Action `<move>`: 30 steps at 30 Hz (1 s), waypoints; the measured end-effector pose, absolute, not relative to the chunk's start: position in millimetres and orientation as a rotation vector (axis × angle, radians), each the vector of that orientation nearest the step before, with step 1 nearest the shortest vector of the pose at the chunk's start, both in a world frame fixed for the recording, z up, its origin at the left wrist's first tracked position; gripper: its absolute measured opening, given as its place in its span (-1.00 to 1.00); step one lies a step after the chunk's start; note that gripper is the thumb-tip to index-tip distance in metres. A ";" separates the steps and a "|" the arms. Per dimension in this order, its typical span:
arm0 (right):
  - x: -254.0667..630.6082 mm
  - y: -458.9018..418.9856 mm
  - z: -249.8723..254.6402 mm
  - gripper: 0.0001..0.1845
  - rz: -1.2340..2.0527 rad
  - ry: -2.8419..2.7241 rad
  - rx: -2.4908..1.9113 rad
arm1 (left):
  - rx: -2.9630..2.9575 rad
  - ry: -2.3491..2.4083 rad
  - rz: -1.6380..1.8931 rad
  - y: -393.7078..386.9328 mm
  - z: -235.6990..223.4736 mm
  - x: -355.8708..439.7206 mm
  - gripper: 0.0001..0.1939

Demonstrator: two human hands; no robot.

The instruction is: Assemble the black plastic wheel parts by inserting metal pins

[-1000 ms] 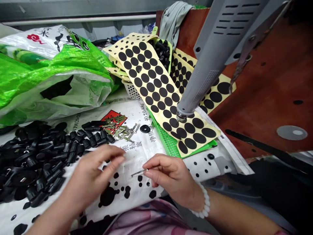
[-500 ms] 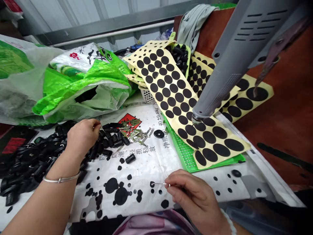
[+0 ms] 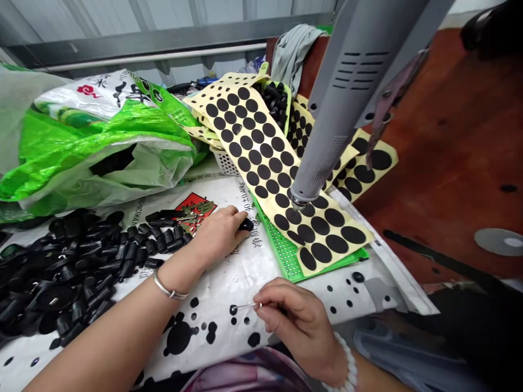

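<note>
My left hand (image 3: 219, 234) reaches across the white printed sack (image 3: 229, 283), its fingertips closed on a small round black part (image 3: 246, 224) beside the green perforated tray (image 3: 286, 253). The hand covers most of a heap of small metal clips (image 3: 195, 213). My right hand (image 3: 296, 318) rests near the front edge and pinches a thin metal pin (image 3: 244, 306) that points left. A pile of black plastic parts (image 3: 69, 267) lies to the left of my left forearm.
A yellow sheet of black round pads (image 3: 278, 163) drapes over the tray, more sheets behind it. A grey machine arm (image 3: 339, 103) hangs above the sheet with its tip just over it. Green and white plastic bags (image 3: 93, 147) lie at the back left. A brown board (image 3: 449, 163) stands right.
My left hand has moved right from the black parts, over the metal clips, to the round black part by the tray. My right hand keeps hold of the pin.
</note>
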State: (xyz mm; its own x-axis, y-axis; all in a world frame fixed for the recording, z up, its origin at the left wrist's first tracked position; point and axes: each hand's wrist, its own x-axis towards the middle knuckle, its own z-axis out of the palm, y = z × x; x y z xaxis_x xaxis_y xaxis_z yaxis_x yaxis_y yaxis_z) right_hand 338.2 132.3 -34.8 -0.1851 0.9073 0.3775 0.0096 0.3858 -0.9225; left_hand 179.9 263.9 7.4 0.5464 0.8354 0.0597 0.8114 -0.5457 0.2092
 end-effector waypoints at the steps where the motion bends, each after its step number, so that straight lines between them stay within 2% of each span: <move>1: 338.1 132.2 -34.9 -0.86 1.011 -1.527 -0.851 | 2.607 1.395 0.226 265.3 5.9 181.5 -0.73; 4: 337.5 131.3 -36.2 -0.86 1.013 -1.500 -0.844 | 2.532 1.393 0.273 267.7 7.1 173.8 -0.76; 7: 336.5 129.7 -38.9 -0.88 1.044 -1.448 -0.868 | 2.359 1.406 0.419 257.9 15.1 155.8 -0.66; 11: 333.6 129.0 -37.0 -0.89 1.079 -1.360 -0.900 | 1.419 1.137 0.843 220.6 22.4 132.4 -0.56; 15: 326.7 132.8 -23.5 -0.84 1.040 -1.362 -0.828 | 0.828 0.832 0.951 178.1 13.5 122.9 -0.63; 20: 311.1 137.3 -9.7 -0.84 0.977 -1.418 -0.753 | 0.642 0.698 0.960 149.5 -1.8 120.7 -0.69; 30: 293.8 132.1 -5.0 -0.84 0.917 -1.512 -0.763 | 0.671 0.692 1.005 131.3 -7.8 105.0 -0.69</move>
State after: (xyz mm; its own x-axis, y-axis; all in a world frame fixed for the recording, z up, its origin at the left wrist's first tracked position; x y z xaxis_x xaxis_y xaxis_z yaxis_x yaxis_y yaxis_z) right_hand 293.8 132.1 -5.0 -0.1358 0.8656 0.4820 -0.0271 0.4831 -0.8751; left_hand 105.0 131.3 -7.8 0.3688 0.9071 -0.2030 -0.5135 0.3808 0.7690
